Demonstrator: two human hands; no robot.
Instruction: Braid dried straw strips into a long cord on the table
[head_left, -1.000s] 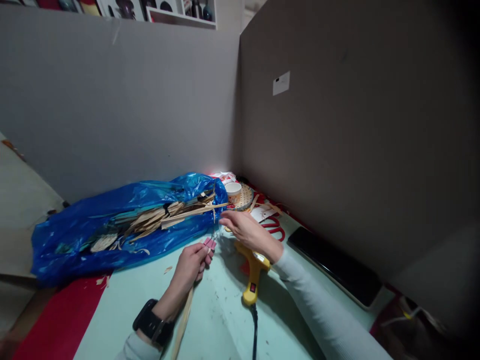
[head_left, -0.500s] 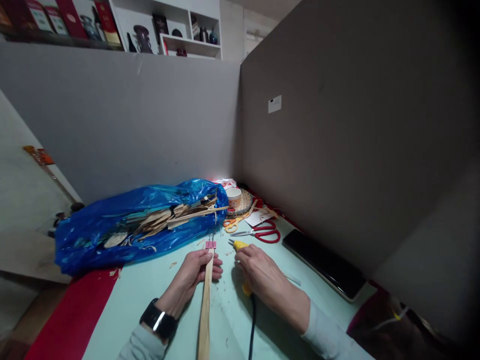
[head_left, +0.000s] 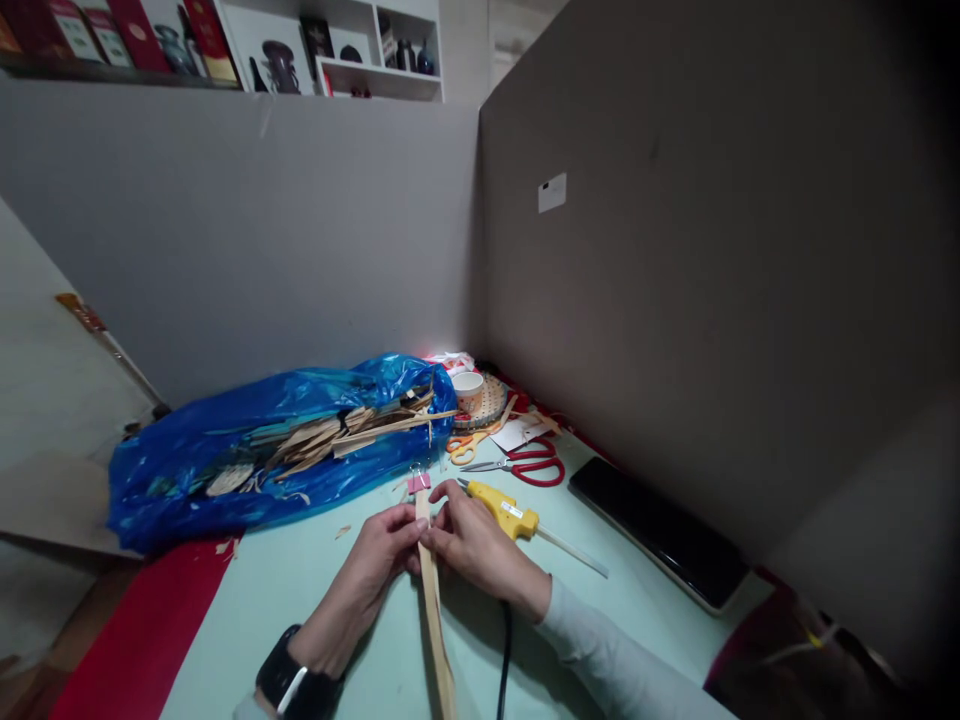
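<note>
A strip (head_left: 430, 595), matt and faintly grained like dry plant fibre, carries a clip (head_left: 419, 483) with smooth, flat sides and shiny metal wire arms. The bag (head_left: 187, 470) is glossy, creased plastic, its stalks (head_left: 307, 443) dry and rough-edged. Smooth plastic forms the glue gun (head_left: 504, 508), with a translucent stick (head_left: 574, 552). Red scissors (head_left: 536, 466) pair metal blades with slick plastic handles. The tray (head_left: 495, 398) looks woven, the slab (head_left: 652, 525) gleams, and the partition (head_left: 675, 280) is matt.
</note>
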